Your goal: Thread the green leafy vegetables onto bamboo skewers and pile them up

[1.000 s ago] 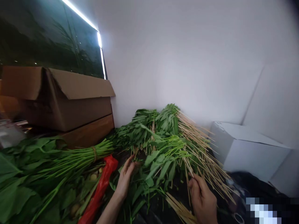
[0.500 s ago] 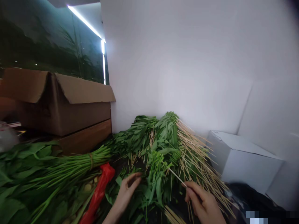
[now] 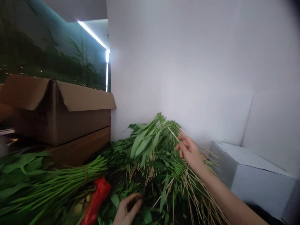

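My right hand (image 3: 188, 151) is closed on a thin wooden skewer (image 3: 173, 133), pinched between thumb and fingers. A bunch of long-leaved greens (image 3: 146, 137) hangs at the skewer's far end, over the top of a heap of skewered greens (image 3: 164, 162). My left hand (image 3: 129, 208) is low in front, beside loose green leaves (image 3: 131, 189). Its fingers are loosely curled with a gap to the thumb, and I see nothing held there. Many bare skewer ends (image 3: 201, 193) fan out from the heap below my right forearm.
At the left lie a tied bundle of leafy stems (image 3: 70, 175) and a red plastic bag (image 3: 97, 200). An open cardboard box (image 3: 79, 125) stands on a wooden surface (image 3: 79, 147) behind them. A white box (image 3: 262, 178) is at the right, against the white wall (image 3: 187, 62).
My right hand has moved up and away from me, carrying the skewer with greens from the front onto the top of the heap. My left hand keeps nearly the same pose. The view has tilted upward.
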`<state>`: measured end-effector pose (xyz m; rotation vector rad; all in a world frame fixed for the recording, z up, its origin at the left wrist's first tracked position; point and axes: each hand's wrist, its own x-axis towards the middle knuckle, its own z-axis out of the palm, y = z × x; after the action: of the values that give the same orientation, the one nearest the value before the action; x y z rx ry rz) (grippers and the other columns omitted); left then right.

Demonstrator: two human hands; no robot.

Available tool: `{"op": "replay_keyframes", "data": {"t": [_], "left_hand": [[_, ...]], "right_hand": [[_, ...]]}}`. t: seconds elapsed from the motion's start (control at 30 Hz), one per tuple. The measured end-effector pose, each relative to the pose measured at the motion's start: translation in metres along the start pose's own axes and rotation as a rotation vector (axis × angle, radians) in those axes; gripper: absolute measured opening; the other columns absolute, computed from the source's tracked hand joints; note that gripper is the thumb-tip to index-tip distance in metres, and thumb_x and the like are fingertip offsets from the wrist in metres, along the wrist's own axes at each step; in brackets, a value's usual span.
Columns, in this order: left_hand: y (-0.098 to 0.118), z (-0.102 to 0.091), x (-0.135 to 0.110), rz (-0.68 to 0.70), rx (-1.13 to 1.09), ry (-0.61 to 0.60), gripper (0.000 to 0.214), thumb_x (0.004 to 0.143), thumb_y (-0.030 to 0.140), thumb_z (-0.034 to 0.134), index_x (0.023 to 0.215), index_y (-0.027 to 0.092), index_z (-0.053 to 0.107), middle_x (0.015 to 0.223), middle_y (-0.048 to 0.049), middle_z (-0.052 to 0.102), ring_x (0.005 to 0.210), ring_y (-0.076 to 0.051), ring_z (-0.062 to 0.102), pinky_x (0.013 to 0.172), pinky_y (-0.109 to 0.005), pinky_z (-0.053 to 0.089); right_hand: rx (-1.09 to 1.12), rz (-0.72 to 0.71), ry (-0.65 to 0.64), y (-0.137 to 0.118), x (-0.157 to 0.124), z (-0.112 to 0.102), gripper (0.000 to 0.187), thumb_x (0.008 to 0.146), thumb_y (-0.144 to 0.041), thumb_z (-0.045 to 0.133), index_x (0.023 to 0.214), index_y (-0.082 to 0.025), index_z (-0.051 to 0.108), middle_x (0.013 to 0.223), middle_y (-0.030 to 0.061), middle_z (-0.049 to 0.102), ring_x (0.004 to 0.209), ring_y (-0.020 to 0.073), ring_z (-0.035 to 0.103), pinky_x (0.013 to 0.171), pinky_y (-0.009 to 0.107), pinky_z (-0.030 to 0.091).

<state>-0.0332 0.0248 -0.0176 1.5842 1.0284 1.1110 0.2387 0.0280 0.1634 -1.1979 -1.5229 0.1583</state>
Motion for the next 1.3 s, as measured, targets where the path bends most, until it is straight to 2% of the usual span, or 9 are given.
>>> {"op": "replay_keyframes", "data": {"t": [0.1,0.2,0.3,0.4,0.57,0.8,0.93,1.1,1.3], "left_hand": [[-0.005,0.000,0.004,0.007,0.030,-0.030,0.039,0.066,0.060,0.063,0.084,0.029,0.076,0.082,-0.0068,0.075,0.089,-0.033,0.066,0.081,-0.043,0.053],[-0.008,-0.002,0.012,0.018,0.059,-0.075,0.035,0.063,0.056,0.067,0.082,0.029,0.076,0.080,-0.0065,0.075,0.081,-0.032,0.067,0.075,-0.040,0.055],[-0.010,-0.003,0.016,0.031,0.106,-0.071,0.030,0.060,0.054,0.070,0.077,0.029,0.076,0.076,-0.0062,0.075,0.075,-0.032,0.068,0.070,-0.040,0.056],[-0.007,-0.001,0.009,0.061,0.156,-0.048,0.032,0.066,0.052,0.068,0.085,0.028,0.076,0.083,-0.0067,0.076,0.081,-0.032,0.068,0.075,-0.039,0.056],[0.007,0.005,-0.008,0.134,0.342,-0.130,0.035,0.085,0.045,0.052,0.104,0.024,0.072,0.105,-0.0087,0.072,0.096,-0.027,0.066,0.087,-0.035,0.051],[0.007,0.017,-0.012,0.290,0.734,-0.351,0.035,0.084,0.048,0.054,0.102,0.023,0.071,0.095,-0.0088,0.070,0.092,-0.026,0.062,0.084,-0.035,0.045],[0.012,0.021,-0.015,0.297,0.778,-0.379,0.039,0.086,0.052,0.049,0.099,0.023,0.072,0.097,-0.0083,0.068,0.093,-0.024,0.061,0.085,-0.032,0.043],[0.039,0.027,-0.013,0.232,0.785,-0.485,0.046,0.092,0.051,0.037,0.102,0.022,0.071,0.098,-0.0090,0.069,0.095,-0.024,0.062,0.085,-0.032,0.043],[0.067,0.040,-0.046,0.282,0.948,-0.447,0.042,0.088,0.049,0.051,0.116,0.020,0.063,0.109,-0.0134,0.066,0.105,-0.030,0.057,0.089,-0.042,0.041]], "right_hand": [[-0.164,-0.024,0.138,0.033,0.042,-0.012,0.031,0.090,-0.034,0.036,0.110,-0.016,0.052,0.076,0.0014,0.064,0.050,0.0119,0.053,0.053,0.027,0.044],[-0.371,-0.070,0.238,0.060,0.072,-0.026,0.022,0.089,-0.033,0.049,0.095,-0.015,0.059,0.087,0.0045,0.063,0.077,0.0164,0.059,0.074,0.035,0.046],[-0.541,-0.131,0.248,0.072,0.081,-0.036,0.014,0.087,-0.027,0.057,0.089,-0.014,0.061,0.094,0.0048,0.061,0.091,0.0196,0.057,0.083,0.041,0.044],[-0.669,-0.197,0.244,0.067,0.068,-0.048,0.017,0.084,-0.012,0.049,0.090,-0.014,0.065,0.101,0.0117,0.062,0.101,0.0269,0.052,0.085,0.047,0.040],[-0.797,-0.280,0.169,0.041,0.007,-0.081,0.028,0.082,-0.010,0.047,0.100,-0.020,0.065,0.116,0.0089,0.060,0.113,0.0285,0.047,0.093,0.050,0.035],[-0.756,-0.435,-0.096,0.011,-0.128,-0.107,0.030,0.086,-0.011,0.045,0.110,-0.020,0.060,0.109,0.0074,0.062,0.104,0.0226,0.053,0.093,0.041,0.043],[-0.697,-0.315,-0.375,0.004,-0.197,-0.097,0.031,0.087,-0.008,0.041,0.110,-0.018,0.060,0.101,0.0082,0.064,0.097,0.0219,0.054,0.087,0.040,0.044],[-0.691,-0.176,-0.627,0.021,-0.249,-0.066,0.023,0.087,-0.007,0.041,0.083,-0.019,0.061,0.081,0.0061,0.061,0.076,0.0203,0.052,0.069,0.035,0.041],[-0.833,-0.241,-0.559,0.052,-0.274,-0.043,0.024,0.072,0.002,0.050,0.074,-0.021,0.057,0.073,0.0029,0.059,0.068,0.0211,0.049,0.068,0.035,0.031]]}}
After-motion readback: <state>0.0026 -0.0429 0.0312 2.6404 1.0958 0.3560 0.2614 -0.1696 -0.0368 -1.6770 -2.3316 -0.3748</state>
